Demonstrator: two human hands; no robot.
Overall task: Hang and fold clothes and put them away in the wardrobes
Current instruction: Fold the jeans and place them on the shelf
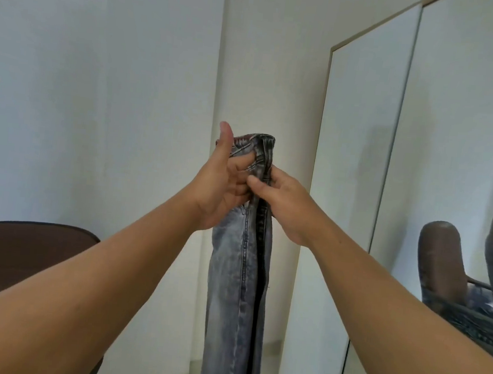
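A pair of faded grey-blue jeans (237, 290) hangs straight down in front of me, folded lengthwise, waistband at the top. My left hand (225, 182) grips the waistband from the left with its fingers curled into the denim and its thumb sticking up. My right hand (282, 202) pinches the same waistband from the right, thumb against the fabric. Both hands meet at the top of the jeans. The lower legs run out of the frame's bottom edge.
A tall wardrobe (357, 166) with glossy white doors stands at the right and mirrors a brown chair. A dark brown chair back (24, 254) sits at the lower left. White walls meet in a corner behind the jeans.
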